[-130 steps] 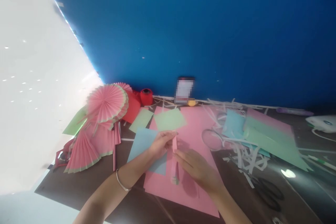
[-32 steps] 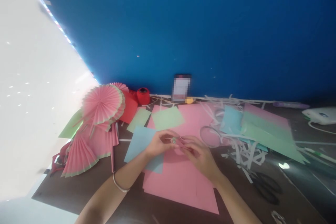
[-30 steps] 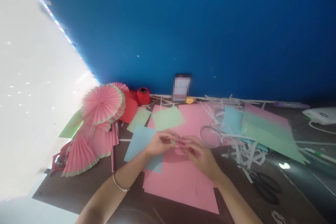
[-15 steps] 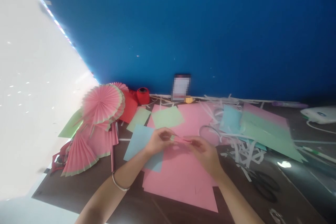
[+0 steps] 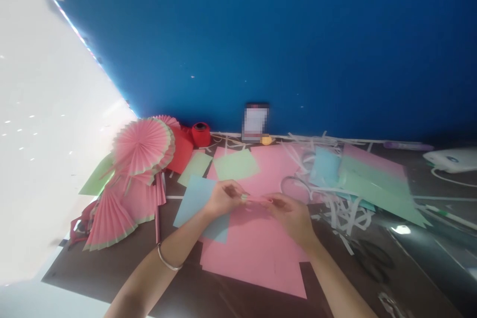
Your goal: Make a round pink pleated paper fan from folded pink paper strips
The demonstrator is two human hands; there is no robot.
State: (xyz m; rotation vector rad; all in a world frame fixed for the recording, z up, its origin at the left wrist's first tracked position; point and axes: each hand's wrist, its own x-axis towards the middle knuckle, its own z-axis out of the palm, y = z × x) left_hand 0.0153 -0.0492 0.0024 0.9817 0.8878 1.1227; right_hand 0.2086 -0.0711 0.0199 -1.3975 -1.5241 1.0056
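Between my two hands runs a narrow folded strip of pink paper (image 5: 259,199) with a pale green end. My left hand (image 5: 225,198) pinches the green end, its fingers bent. At the other end, my right hand (image 5: 292,218) grips the strip between thumb and fingers. Both hands hover over large pink sheets (image 5: 268,263) spread on the table. A light blue sheet (image 5: 188,201) lies partly beneath my left wrist, and a light green sheet (image 5: 236,164) rests just beyond it.
Pleated pink paper fans (image 5: 139,144) with green edges are heaped at the left, near a red tape roll (image 5: 201,134). White paper strips (image 5: 348,213) lie tangled at the right beside black-handled scissors (image 5: 372,258). A blue wall (image 5: 261,35) rises behind the table (image 5: 167,288).
The pink strip looks flatter and thinner between my hands. My hands keep nearly the same place and grip, while the whole view shifts slightly.
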